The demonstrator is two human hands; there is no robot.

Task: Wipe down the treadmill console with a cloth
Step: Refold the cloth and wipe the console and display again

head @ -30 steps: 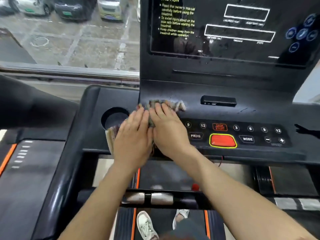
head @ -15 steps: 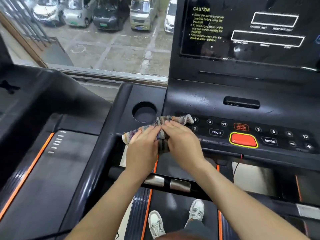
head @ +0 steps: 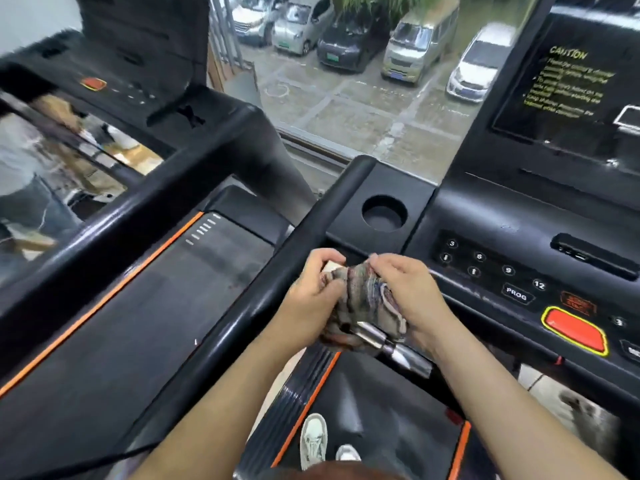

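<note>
A striped, multicoloured cloth [head: 360,299] is bunched between both hands, just off the near left edge of the black treadmill console [head: 485,216]. My left hand [head: 311,296] grips its left side with curled fingers. My right hand [head: 408,296] pinches its top and right side. The cloth hangs over a metal grip sensor [head: 384,341] on the front handlebar. The button panel with PROG key [head: 516,294] and red stop button [head: 575,331] lies to the right of my hands.
A round cup holder [head: 383,213] sits just beyond my hands. The black left handrail [head: 242,313] runs diagonally beside them. A second treadmill [head: 114,306] stands to the left. The dark display [head: 571,84] rises at upper right. My shoes [head: 313,441] stand on the belt below.
Both hands have lifted the cloth off the button panel and drawn it back toward me, bunching it up. The view has swung to the left.
</note>
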